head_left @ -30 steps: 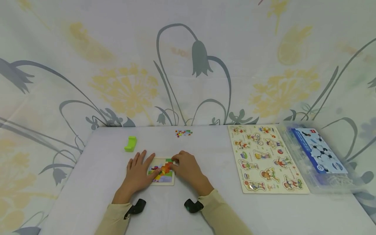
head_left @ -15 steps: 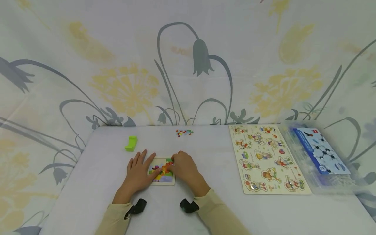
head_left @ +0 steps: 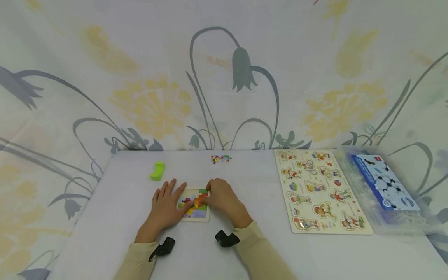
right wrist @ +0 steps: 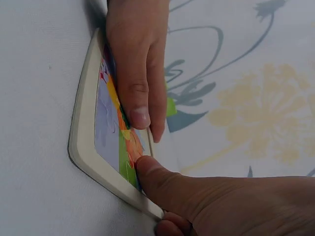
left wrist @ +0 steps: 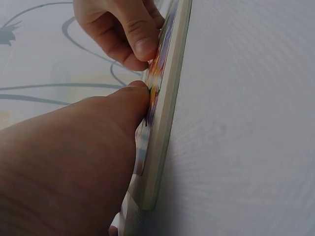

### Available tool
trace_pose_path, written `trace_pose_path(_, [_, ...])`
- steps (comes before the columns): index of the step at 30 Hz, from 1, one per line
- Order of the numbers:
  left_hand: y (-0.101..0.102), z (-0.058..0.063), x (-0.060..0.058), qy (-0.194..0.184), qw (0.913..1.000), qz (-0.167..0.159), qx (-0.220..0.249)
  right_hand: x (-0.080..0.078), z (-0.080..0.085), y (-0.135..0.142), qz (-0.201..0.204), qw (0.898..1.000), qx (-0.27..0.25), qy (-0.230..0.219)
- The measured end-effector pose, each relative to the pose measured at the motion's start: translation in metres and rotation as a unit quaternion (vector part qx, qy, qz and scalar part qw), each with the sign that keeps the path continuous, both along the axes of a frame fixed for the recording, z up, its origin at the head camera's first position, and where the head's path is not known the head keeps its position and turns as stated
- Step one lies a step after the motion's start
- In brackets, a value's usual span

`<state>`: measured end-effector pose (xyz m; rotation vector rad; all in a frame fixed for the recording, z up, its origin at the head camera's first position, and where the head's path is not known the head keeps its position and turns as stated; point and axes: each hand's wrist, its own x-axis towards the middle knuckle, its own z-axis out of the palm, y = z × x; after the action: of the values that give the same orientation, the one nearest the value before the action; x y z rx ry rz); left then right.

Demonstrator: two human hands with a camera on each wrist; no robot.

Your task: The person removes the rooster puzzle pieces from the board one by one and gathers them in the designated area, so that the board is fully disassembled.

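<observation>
A small picture puzzle (head_left: 200, 213) with a pale tray frame (right wrist: 84, 123) lies on the white table between both hands. My left hand (head_left: 164, 208) rests flat at its left side with fingers spread. In the right wrist view the left thumb (right wrist: 139, 110) presses the picture near its middle. My right hand (head_left: 224, 198) grips the puzzle at its upper right corner. Its thumb (right wrist: 153, 172) sits on the orange and green part of the picture, and its other fingers curl at the outer edge. The right fingertips are partly hidden.
A bright green bracket-shaped block (head_left: 157, 171) lies behind the left hand. Small colourful puzzle pieces (head_left: 221, 158) lie at the back edge. To the right are a wooden board with figures (head_left: 315, 198) and a clear plastic box (head_left: 402, 222) with a blue-and-white booklet (head_left: 388, 184).
The right hand has shifted slightly at the puzzle's corner, its wrist drawing a little inward. The left hand holds its place. The whole view has drifted slightly.
</observation>
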<state>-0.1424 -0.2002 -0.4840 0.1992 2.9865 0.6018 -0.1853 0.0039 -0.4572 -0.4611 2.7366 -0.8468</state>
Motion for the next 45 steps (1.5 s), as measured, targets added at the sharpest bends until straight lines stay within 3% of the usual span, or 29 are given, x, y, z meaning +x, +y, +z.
trace_pose_path(6, [0.000, 0.000, -0.001, 0.006, 1.0000, 0.000, 0.004, 0.000, 0.001, 0.005, 0.013, 0.999, -0.030, -0.008])
trace_pose_path(15, [0.002, 0.001, 0.001, 0.007, 1.0000, 0.000, 0.003, 0.002, -0.002, 0.010, 0.033, 0.999, -0.018, 0.035])
trace_pose_path(22, [0.002, 0.002, 0.001, 0.003, 1.0000, -0.002, 0.007, 0.004, -0.003, 0.010, 0.025, 0.999, -0.018, 0.039])
trace_pose_path(29, [0.000, 0.002, 0.000, 0.002, 1.0000, -0.004, 0.002, 0.000, -0.002, 0.007, 0.043, 0.997, 0.000, 0.065])
trace_pose_path(39, [0.000, 0.002, 0.001, 0.000, 1.0000, -0.003, 0.003, -0.005, -0.008, 0.006, 0.053, 0.997, 0.025, 0.048])
trace_pose_path(45, [-0.001, 0.001, -0.001, -0.009, 0.9999, 0.000, -0.006, -0.007, -0.012, 0.006, 0.053, 0.998, 0.014, 0.042])
